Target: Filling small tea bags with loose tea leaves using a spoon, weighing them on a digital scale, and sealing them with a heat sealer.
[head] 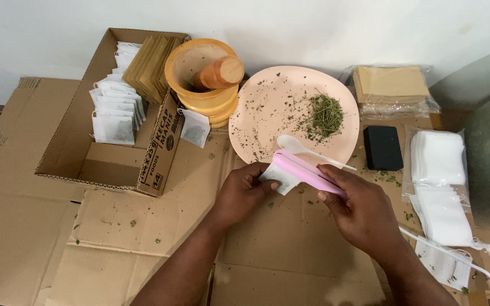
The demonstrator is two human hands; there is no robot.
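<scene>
1. Head view: gripping a pink handheld sealer with the right hand, fingers curled around it, clamping over a small white tea bag.
2. Pinching that bag's edge with the left hand, just below the pink plate.
3. Lying on the plate: dried herbs, a white spoon.
4. Sitting beyond: wooden mortar, cardboard box.

This looks like a makeshift home packing spot for herbal tea, set on flattened cardboard against a plain white wall. A wooden mortar and pestle, a pink plate of dried herbs, a carton of filled tea bags and stacks of empty sachets show it
</scene>
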